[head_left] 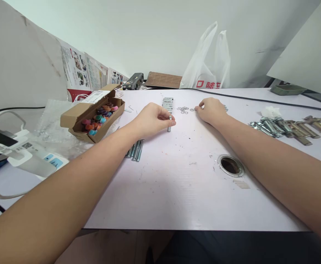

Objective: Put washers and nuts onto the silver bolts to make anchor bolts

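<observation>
My left hand (156, 121) pinches a short silvery metal sleeve (169, 126) between thumb and fingers, holding it upright at the white table's middle. Behind it lies a row of similar metal pieces (168, 103). My right hand (211, 110) is closed at the fingertips on a small washer (192, 109), at the right of a loose cluster of washers (182, 109). More small metal parts (226, 107) show partly behind the right hand. Several long bolts (135, 151) lie side by side under my left forearm, which hides part of them.
At left stands an open cardboard box (105, 126) of colourful pieces, near a white power strip (36, 154) and cables. Assembled bolts (276, 126) lie at right. A round metal-rimmed hole (230, 165) opens beside my right forearm. A plastic bag (208, 66) stands at the back.
</observation>
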{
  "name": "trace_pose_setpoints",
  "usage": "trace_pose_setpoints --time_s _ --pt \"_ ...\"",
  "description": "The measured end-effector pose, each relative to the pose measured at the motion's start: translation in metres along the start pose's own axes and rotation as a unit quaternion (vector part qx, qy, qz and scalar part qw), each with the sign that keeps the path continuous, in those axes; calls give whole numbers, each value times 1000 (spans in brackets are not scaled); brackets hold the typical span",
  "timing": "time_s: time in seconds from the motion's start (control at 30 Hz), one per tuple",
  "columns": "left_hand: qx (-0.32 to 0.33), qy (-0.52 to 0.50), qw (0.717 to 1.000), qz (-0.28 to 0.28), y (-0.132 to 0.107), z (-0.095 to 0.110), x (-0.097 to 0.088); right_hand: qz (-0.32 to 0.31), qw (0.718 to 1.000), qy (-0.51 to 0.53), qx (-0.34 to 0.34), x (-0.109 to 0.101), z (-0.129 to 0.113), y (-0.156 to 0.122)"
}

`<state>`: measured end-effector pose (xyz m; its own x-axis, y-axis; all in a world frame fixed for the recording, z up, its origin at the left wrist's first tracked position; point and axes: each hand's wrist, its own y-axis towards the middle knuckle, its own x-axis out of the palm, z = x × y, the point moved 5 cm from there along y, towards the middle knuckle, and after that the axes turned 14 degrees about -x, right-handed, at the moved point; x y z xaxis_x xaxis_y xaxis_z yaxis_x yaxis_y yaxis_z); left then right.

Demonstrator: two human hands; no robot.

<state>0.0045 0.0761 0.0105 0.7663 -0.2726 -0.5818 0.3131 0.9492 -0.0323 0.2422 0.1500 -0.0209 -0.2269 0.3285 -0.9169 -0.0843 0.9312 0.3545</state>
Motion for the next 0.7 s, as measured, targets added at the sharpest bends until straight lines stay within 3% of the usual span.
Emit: trace_pose_setpoints --time_s 0.53,0.7 --pt "-10 3 999 -36 9 -16 13 10 994 96 45 2 14 -1" --pt "-17 15 999 -36 7 -14 12 60 981 174 53 -12 14 -5"
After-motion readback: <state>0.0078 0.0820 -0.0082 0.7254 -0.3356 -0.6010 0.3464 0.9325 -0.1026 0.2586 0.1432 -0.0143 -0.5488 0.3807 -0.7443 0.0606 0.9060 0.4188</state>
